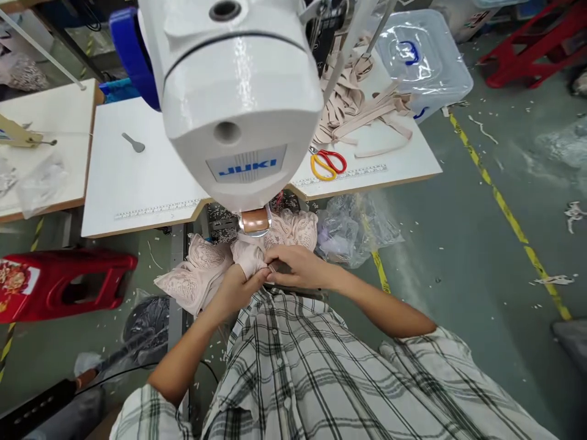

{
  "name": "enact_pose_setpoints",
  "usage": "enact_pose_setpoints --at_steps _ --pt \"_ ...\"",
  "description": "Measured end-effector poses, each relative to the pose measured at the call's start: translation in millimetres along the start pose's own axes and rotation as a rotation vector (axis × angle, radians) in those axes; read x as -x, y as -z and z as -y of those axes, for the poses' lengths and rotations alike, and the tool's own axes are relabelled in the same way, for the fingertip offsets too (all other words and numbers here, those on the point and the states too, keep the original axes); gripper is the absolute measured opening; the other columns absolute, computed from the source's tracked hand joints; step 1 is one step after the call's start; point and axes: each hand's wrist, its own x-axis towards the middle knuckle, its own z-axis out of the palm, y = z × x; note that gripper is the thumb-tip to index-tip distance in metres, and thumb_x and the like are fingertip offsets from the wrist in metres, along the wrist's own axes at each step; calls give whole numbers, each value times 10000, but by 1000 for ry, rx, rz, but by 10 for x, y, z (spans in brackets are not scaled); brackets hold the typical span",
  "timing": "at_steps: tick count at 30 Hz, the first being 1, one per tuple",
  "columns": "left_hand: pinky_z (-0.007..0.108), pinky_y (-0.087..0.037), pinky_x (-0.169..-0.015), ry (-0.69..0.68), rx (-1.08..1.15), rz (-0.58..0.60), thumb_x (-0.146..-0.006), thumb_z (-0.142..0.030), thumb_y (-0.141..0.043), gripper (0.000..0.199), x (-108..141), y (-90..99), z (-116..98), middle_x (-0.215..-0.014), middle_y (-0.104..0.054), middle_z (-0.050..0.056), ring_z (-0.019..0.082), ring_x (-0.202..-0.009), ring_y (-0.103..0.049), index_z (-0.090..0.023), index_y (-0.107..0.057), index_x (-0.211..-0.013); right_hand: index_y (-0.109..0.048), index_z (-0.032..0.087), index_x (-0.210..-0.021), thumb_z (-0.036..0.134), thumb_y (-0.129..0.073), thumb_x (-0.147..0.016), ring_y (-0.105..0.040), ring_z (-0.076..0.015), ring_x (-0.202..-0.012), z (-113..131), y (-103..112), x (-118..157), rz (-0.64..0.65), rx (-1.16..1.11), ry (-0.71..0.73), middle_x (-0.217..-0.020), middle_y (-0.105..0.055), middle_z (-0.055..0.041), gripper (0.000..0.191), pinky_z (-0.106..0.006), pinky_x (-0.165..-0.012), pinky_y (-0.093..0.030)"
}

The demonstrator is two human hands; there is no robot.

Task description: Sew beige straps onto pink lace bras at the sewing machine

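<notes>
Both hands meet in front of a white JUKI sewing machine (243, 91), below its head. A pale pink lace bra (192, 275) lies under them, one cup spread to the left and more lace to the right. My left hand (241, 284) is closed on a gathered fold of the bra's fabric. Close against it, my right hand (293, 267) pinches the same fabric between thumb and fingers. The exact part between the fingertips is hidden. Just above the hands sits a brown, metal-rimmed part (255, 221) of the machine.
Right of the machine, scissors (326, 165) with red and yellow handles lie beside a pile of beige strips (348, 98). A clear lidded box (422, 58) stands behind. A grey spoon-shaped piece (133, 143) is on the left tabletop. Red stools (68, 284) and plastic bags (358, 229) are around.
</notes>
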Motion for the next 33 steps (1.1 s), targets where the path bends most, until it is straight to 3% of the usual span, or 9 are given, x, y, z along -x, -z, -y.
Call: enact_pose_setpoints --at_steps 2,4,8,10,13,17,21,25,33 --pt "234 -409 -546 -14 -27 65 -904 -417 -609 270 -22 11 -46 -590 -541 -22 126 -562 -460 -192 -687 -777 -604 194 -990 391 -569 -939 -547 -137 -660 -12 44 -16 58 29 -35 -745 -621 10 206 -251 -613 -374" --pt "230 -418 -561 17 1 89 -918 -413 -601 264 -41 30 -73 -635 -570 -12 125 -584 -480 -186 -693 -818 -602 197 -893 348 -555 -933 -511 -128 -619 -28 71 -8 3 63 -65 -676 -580 23 163 -251 -599 -339" --pt "242 -509 -670 115 173 -112 -891 -429 -672 281 -56 68 -89 -796 -712 24 138 -683 -620 -177 -703 -1012 -601 207 -860 300 -536 -963 -495 -129 -588 -65 103 72 -411 104 -277 -658 -560 23 153 -268 -598 -362" --pt "266 -546 -701 139 275 -214 -874 -443 -702 306 -63 46 -79 -831 -748 53 154 -704 -672 -156 -710 -978 -626 218 -921 300 -524 -989 -555 -150 -650 -55 84 104 -515 158 -275 -729 -633 2 147 -288 -645 -411" --pt "283 -572 -699 132 363 -280 -855 -435 -732 302 -88 -52 -55 -800 -756 66 164 -689 -695 -133 -725 -869 -651 234 -954 271 -521 -1001 -648 -170 -786 24 -5 92 -488 222 -115 -861 -728 -18 143 -320 -756 -463" --pt "275 -575 -743 64 416 -374 -832 -398 -765 261 -128 -208 -45 -806 -754 44 160 -753 -696 -137 -754 -847 -652 232 -988 211 -561 -971 -684 -161 -812 145 -149 -4 -544 241 -5 -884 -754 -9 94 -334 -804 -467" --pt "280 -569 -777 44 413 -433 -821 -388 -779 242 -136 -276 -71 -866 -761 28 171 -830 -695 -161 -765 -904 -663 230 -981 228 -575 -966 -688 -165 -831 153 -213 -73 -585 227 -26 -905 -759 -18 89 -329 -787 -484" --pt "269 -557 -782 58 262 -469 -841 -417 -757 264 -118 -276 -101 -892 -771 37 188 -882 -699 -162 -778 -908 -668 222 -962 245 -555 -981 -690 -160 -843 125 -216 -87 -584 189 -52 -909 -760 -23 117 -319 -784 -513" --pt "253 -560 -735 30 66 -401 -901 -395 -681 264 -67 -236 -83 -894 -771 38 195 -871 -701 -162 -780 -974 -686 200 -972 238 -598 -965 -693 -142 -830 75 -204 -71 -554 114 -60 -913 -752 -27 96 -269 -734 -539"
